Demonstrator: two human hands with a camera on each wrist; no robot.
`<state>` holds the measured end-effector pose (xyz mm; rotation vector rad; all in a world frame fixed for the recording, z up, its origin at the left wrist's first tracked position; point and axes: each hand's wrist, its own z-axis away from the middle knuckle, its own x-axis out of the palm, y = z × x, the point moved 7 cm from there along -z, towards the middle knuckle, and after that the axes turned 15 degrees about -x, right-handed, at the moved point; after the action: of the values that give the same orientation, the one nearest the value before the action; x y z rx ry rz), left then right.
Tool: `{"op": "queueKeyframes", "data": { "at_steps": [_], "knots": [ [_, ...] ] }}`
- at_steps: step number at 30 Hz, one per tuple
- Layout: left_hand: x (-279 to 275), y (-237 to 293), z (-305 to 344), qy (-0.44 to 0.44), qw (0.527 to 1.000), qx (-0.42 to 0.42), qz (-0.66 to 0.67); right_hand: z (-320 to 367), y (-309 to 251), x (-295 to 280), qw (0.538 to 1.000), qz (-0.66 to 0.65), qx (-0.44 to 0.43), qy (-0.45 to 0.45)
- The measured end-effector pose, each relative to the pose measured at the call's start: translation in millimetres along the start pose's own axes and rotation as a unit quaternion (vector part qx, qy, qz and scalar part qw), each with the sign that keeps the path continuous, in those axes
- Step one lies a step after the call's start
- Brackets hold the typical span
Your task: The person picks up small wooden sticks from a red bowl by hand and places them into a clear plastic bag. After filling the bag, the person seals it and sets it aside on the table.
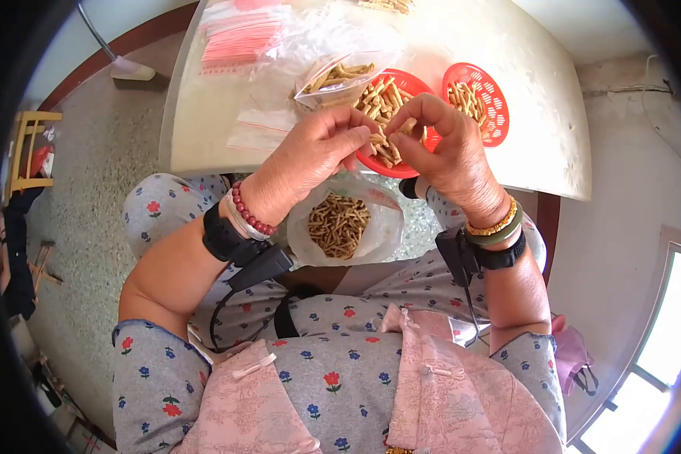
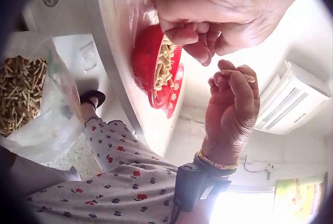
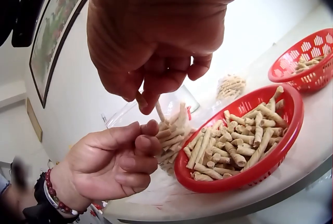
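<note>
Sitting at a pale table (image 1: 537,113), a person works over a red basket (image 1: 422,82) of tan sticks. Seen from above, the left hand (image 1: 314,151) and right hand (image 1: 450,151) meet over its near rim, with a clear bag (image 1: 340,223) of more sticks in the lap below.

From the left wrist, the right hand (image 2: 231,104) pinches one stick (image 2: 243,73) at its fingertips (the left hand's curled fingers hide their load here).

From the right wrist, the left hand (image 3: 109,161) grips a bundle (image 3: 171,130) just beside the basket (image 3: 281,148), and the right hand (image 3: 156,31) pinches the stick (image 3: 159,110) above the bundle. A second basket (image 3: 291,73) stands behind.
</note>
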<state>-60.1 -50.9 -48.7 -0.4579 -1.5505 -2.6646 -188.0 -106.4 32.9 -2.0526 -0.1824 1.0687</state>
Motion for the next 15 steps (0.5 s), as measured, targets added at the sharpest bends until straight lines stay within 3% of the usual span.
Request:
{"op": "queueKeyframes", "data": {
  "at_steps": [5,15],
  "knots": [
    [-1,6,3,0.003,0.999,0.009,0.051,0,-1,-1,0.999,0.035,-0.011,-0.008],
    [-2,10,4,0.015,0.999,0.029,0.014,-5,-12,0,0.995,0.075,-0.068,-0.028]
  ]
}}
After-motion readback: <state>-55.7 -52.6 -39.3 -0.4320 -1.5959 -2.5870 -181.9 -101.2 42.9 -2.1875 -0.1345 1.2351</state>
